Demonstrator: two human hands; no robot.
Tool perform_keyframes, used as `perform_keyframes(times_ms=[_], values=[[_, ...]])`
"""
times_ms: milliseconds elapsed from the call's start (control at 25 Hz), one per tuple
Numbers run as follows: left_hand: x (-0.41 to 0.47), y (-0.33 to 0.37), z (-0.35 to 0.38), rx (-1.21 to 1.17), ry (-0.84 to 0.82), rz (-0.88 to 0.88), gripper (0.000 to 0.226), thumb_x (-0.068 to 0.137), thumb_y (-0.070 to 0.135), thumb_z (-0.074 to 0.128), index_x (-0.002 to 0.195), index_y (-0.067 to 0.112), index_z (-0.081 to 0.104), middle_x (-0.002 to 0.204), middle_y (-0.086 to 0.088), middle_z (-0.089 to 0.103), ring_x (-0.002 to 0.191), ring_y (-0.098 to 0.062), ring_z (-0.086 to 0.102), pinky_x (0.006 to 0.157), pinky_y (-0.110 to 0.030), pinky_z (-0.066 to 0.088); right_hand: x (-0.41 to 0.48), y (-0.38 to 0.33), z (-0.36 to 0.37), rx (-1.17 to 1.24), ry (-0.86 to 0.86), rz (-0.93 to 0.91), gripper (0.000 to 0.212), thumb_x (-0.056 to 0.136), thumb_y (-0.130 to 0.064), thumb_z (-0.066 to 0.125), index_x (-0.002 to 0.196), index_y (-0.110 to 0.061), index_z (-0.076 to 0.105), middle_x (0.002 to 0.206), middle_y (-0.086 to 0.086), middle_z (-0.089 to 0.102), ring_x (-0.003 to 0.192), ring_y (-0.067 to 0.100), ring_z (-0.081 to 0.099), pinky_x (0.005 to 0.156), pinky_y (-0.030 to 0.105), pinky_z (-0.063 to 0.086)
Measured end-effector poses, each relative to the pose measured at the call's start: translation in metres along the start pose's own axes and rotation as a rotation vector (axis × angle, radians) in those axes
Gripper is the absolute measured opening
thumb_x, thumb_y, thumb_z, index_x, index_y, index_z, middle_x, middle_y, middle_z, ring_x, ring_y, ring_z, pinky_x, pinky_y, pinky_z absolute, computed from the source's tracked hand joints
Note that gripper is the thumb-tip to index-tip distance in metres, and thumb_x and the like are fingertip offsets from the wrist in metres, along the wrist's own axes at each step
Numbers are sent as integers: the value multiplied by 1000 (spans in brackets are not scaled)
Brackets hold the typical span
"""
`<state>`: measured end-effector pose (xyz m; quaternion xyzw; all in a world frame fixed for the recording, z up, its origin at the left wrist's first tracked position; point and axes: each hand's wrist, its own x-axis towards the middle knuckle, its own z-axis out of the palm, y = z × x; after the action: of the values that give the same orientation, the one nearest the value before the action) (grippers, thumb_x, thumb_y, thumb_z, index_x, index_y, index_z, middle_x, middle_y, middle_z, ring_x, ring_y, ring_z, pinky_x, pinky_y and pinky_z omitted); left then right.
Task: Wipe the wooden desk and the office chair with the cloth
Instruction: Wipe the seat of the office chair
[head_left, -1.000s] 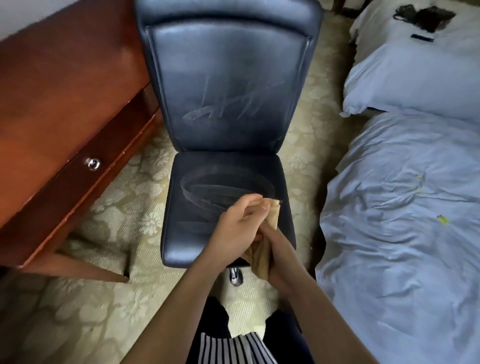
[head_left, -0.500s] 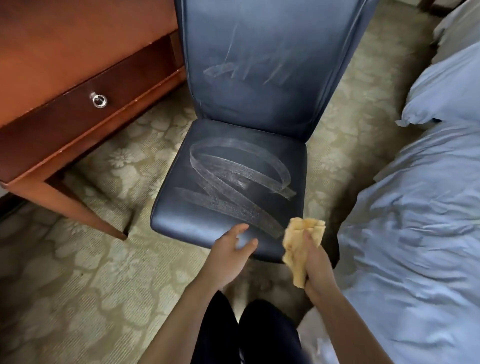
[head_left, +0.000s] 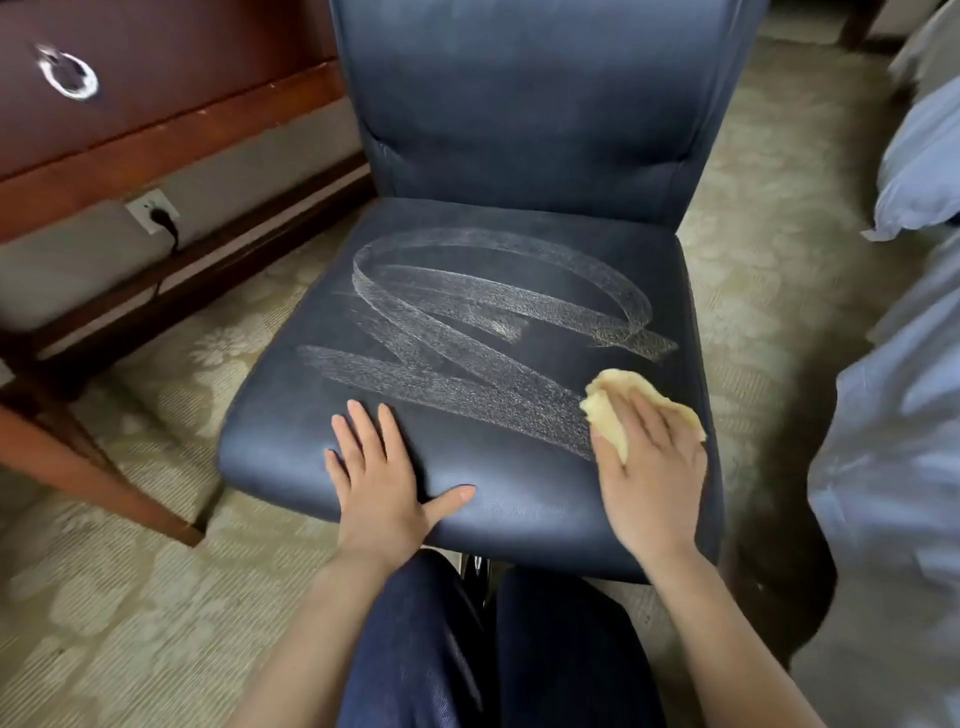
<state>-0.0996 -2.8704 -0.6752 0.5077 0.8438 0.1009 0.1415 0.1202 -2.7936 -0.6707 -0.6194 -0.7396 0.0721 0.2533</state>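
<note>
On chair seat (head_left: 519, 234), right hand (head_left: 649, 478) pressing cloth (head_left: 615, 397), left hand (head_left: 379, 478) flat

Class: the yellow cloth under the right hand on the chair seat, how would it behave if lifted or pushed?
Probably floppy: the cloth bunches in soft folds under the right hand. Likely light, being thin. Pushed, it should slide; wipe streaks cross the chair seat.

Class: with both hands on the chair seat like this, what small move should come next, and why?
Probably slide the right hand, pressing the cloth on the right front of the office chair, leftward across the pale streaks covering its seat; the left hand lies flat near the front edge, likely steadying it.
</note>
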Motion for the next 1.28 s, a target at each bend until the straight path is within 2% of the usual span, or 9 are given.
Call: perform_keyframes(times_ms=[120,440,560,680,760,880,1040,1160,1280], values=[[5,-2,15,85,61,18,134,47,88,18,148,5,-14,154,-18,-21,142,-35,-19,114,-51,-1,-13,-8,17,-83,79,-63,50,90,-44,32,127,-25,60,137,1,53,126,30,44,99,43,31],[8,-1,4,366,63,2,121,70,82,34,146,0,-12,154,-25,-13,143,-41,-6,114,-52,14,-66,-55,52,-92,52,-429,51,78,-35,51,129,-30,58,139,-2,50,124,24,41,104,39,30],[8,-3,-1,346,68,30,126,60,88,20,147,1,-8,154,-25,-8,143,-40,-3,112,-52,15,-81,-31,50,-138,70,-562,47,77,-30,53,123,-30,63,134,-2,55,120,23,44,103,37,32],[1,-4,-5,273,64,59,147,36,94,-19,148,1,0,155,-25,-1,143,-39,1,110,-53,17,-89,7,31,-118,113,-413,45,79,-32,51,122,-30,63,133,0,56,119,25,45,97,39,34],[-1,-5,-4,235,73,84,154,30,91,-29,148,-1,7,154,-27,5,142,-40,5,108,-55,19,-83,32,13,-120,123,-267,46,82,-32,48,126,-27,61,134,4,55,118,29,47,93,44,40],[-5,-7,-1,200,109,135,149,40,92,-24,146,-4,18,151,-30,15,140,-42,13,104,-60,21,-58,52,-9,-127,79,-84,44,91,-34,45,133,-25,54,139,4,50,120,31,49,96,47,43],[-10,-12,6,183,206,236,133,63,89,-8,138,-12,33,140,-39,31,130,-52,30,98,-65,24,4,34,-5,-193,-62,70,41,97,-42,42,137,-34,47,149,0,37,132,30,35,107,42,30],[-10,-15,8,192,238,255,126,71,85,-3,135,-15,36,135,-42,34,125,-55,34,98,-65,26,28,-7,16,-273,-154,38,44,96,-52,35,138,-42,41,153,-3,31,138,30,23,111,41,18],[-8,-17,10,190,240,259,122,74,83,-1,134,-16,35,134,-43,33,124,-56,33,98,-65,27,12,-38,34,-244,-137,-138,45,94,-53,40,137,-41,43,151,-3,33,137,29,23,110,41,14]])
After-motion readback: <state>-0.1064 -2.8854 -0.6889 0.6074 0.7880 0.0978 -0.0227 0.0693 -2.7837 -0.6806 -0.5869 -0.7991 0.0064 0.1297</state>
